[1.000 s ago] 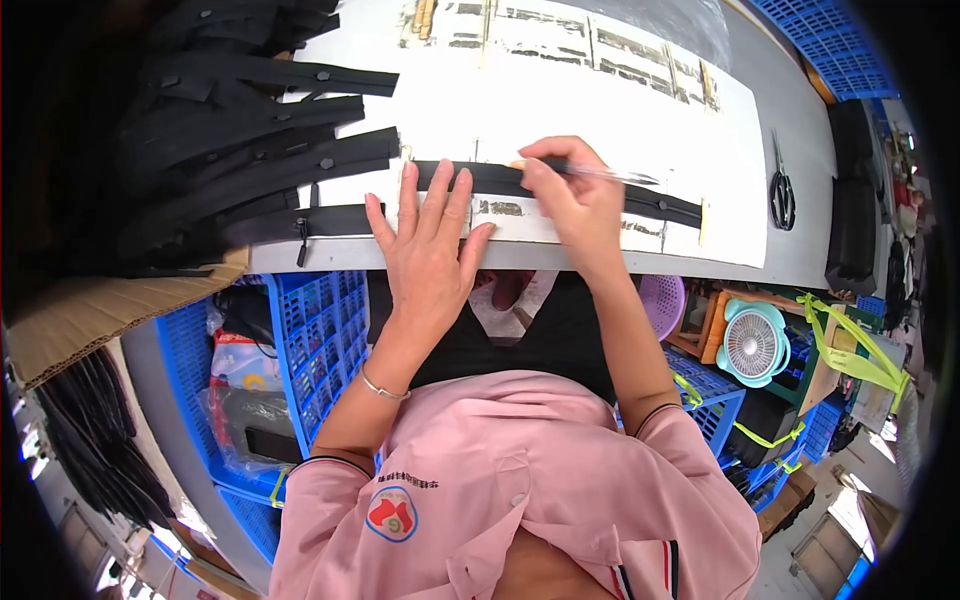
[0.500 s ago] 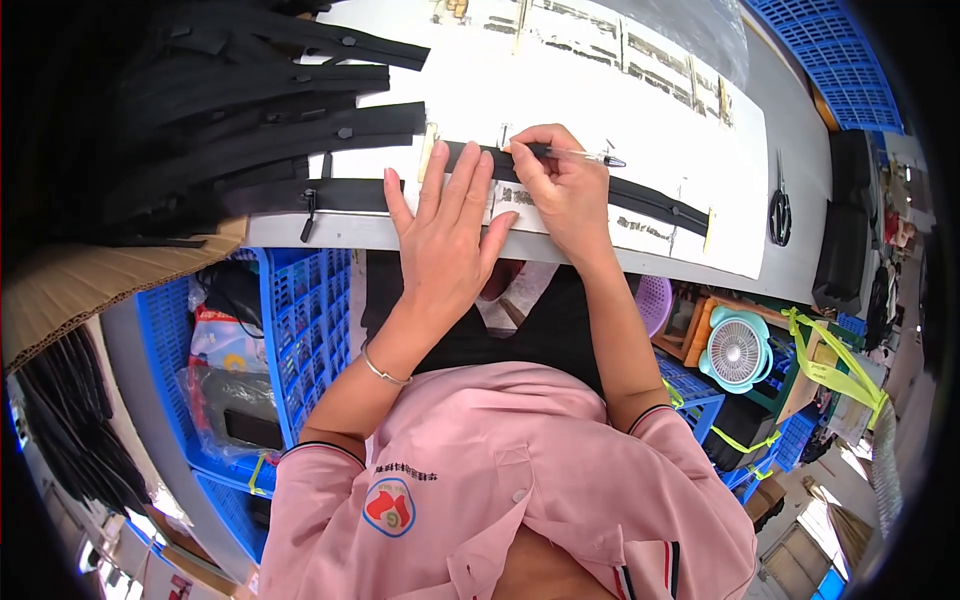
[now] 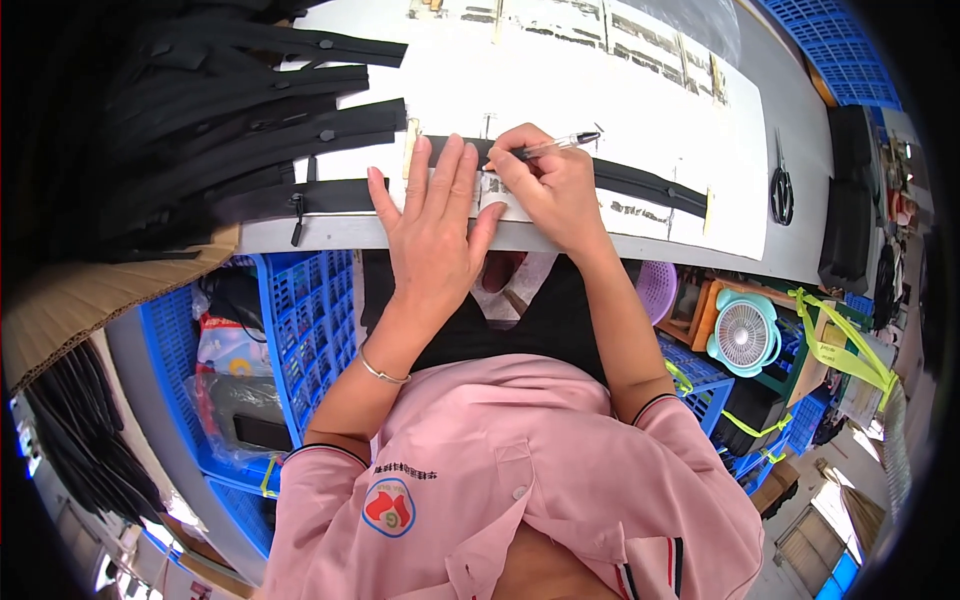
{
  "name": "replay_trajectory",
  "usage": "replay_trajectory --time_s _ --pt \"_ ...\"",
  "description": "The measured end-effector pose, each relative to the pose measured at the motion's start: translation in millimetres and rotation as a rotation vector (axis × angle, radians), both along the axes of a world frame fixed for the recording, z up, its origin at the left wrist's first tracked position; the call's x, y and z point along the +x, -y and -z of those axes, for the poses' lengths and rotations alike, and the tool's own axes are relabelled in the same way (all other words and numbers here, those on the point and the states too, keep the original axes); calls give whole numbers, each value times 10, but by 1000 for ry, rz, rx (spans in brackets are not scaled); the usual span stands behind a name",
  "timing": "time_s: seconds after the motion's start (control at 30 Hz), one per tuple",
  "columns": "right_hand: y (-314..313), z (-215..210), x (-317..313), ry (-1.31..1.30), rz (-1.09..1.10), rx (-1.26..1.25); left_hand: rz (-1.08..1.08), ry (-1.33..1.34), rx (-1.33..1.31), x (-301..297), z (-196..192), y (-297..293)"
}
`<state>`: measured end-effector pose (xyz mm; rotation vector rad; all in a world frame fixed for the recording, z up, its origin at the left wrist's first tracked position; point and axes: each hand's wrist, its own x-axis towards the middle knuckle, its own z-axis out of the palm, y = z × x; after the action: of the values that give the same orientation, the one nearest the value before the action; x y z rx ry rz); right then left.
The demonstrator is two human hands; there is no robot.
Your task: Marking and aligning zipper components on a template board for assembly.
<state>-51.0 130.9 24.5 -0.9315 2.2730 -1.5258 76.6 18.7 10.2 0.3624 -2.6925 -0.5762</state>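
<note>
A black zipper strip (image 3: pixel 650 184) lies lengthwise along the near part of a white board (image 3: pixel 735 140) that carries drawn marks and dark smudges. My left hand (image 3: pixel 430 235) rests flat across the strip's left part, fingers stretched and thumb apart. Just right of it, my right hand (image 3: pixel 555 200) pinches a clear pen (image 3: pixel 560 145) with a dark cap end. The pen's tip is down at the strip, partly hidden by my fingers. Beyond my left fingers, several more black zippers (image 3: pixel 365 122) fan out, and one with a hanging puller (image 3: pixel 297 205) lies nearest the table edge.
Black-handled snips (image 3: pixel 782 195) lie on the grey table right of the board. A cardboard flap (image 3: pixel 130 290) and a blue crate (image 3: pixel 300 330) adjoin the near left edge. Below right are a turquoise fan (image 3: pixel 743 335) and a purple basket (image 3: pixel 656 290). Another blue crate (image 3: pixel 835 50) stands far right.
The pen tip and my right hand have moved slightly toward me across the zipper strip. My left hand stays flat in place. The whole view has shifted a little.
</note>
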Motion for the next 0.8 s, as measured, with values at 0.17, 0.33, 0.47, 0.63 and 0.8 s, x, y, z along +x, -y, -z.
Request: replay_trajectory --time_s 0.17,0.33,0.47,0.63,0.8 --pt "33 11 39 -62 26 -31 22 -36 -23 -18 38 3" --pt "-53 -5 -18 -16 -64 26 21 -9 -31 -16 32 9" --pt "-306 -151 -52 151 52 -106 17 -1 -34 0 31 16" --pt "-730 -145 -233 -52 390 -104 23 10 -45 -3 22 4" --pt "-818 -41 -285 -80 343 -56 22 17 -31 -6 -8 2"
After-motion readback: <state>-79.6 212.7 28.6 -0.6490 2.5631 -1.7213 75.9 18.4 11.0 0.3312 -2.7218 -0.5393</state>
